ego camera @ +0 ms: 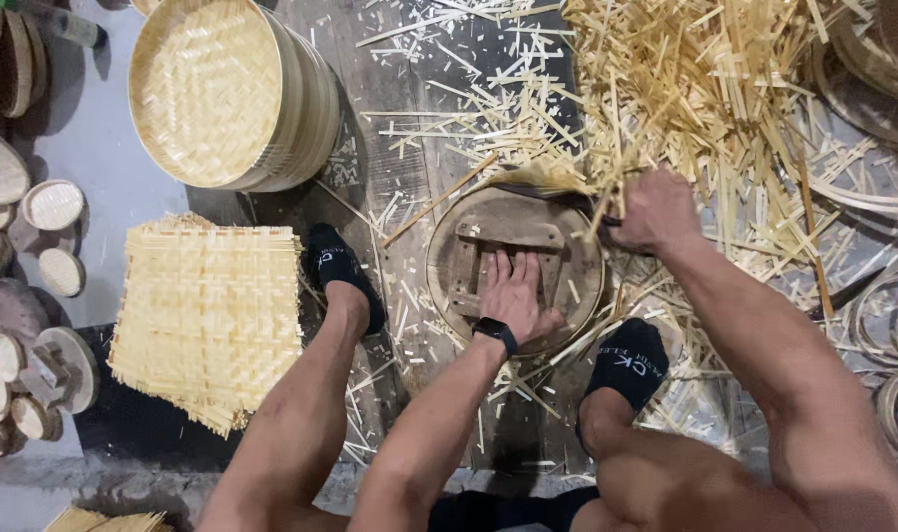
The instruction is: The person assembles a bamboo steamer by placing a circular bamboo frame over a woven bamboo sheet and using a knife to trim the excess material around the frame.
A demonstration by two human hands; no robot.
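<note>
My left hand [516, 292], with a black watch on the wrist, lies flat and fingers spread on a round wooden form [459, 222] set on the floor between my feet. The form has a crossbar of wooden slats on top. My right hand [656, 210] is closed at the form's right rim, gripping a dark-handled tool [606, 225] whose working end is hidden among bamboo trimmings. A woven bamboo edge [542, 179] sticks out from under the form's far side.
A stack of square woven bamboo mats [207, 315] lies to the left. Stacked round bamboo trays [227, 94] stand at the back left. Loose bamboo strips [695, 79] pile up at the back right. Bamboo hoops [887, 315] lie on the right, small wooden discs [53, 205] on the far left.
</note>
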